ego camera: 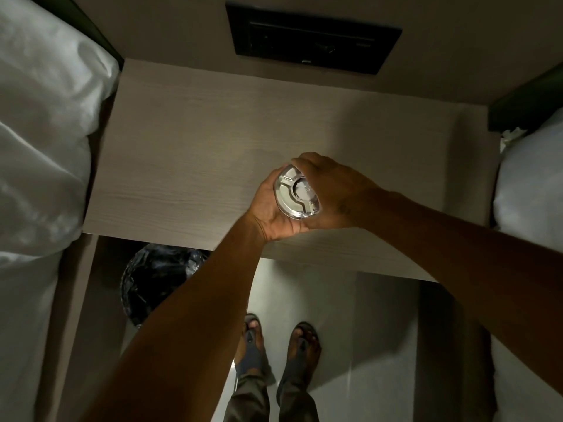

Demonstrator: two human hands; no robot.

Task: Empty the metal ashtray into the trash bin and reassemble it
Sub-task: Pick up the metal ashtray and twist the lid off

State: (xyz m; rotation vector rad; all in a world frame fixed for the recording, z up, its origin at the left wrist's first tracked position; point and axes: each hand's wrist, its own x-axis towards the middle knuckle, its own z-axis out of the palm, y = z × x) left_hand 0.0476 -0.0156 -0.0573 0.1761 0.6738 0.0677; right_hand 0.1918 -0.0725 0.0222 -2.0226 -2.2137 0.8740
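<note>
Head view: metal ashtray is gripped by left hand and right hand above table; trash bin is seen below.

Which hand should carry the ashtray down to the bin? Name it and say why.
Left, probably. The left hand cups the metal ashtray from below, so it bears the weight, and the trash bin sits on the floor at that side. The right hand only covers the top from the far side.

ashtray above nightstand, bin below left
</note>
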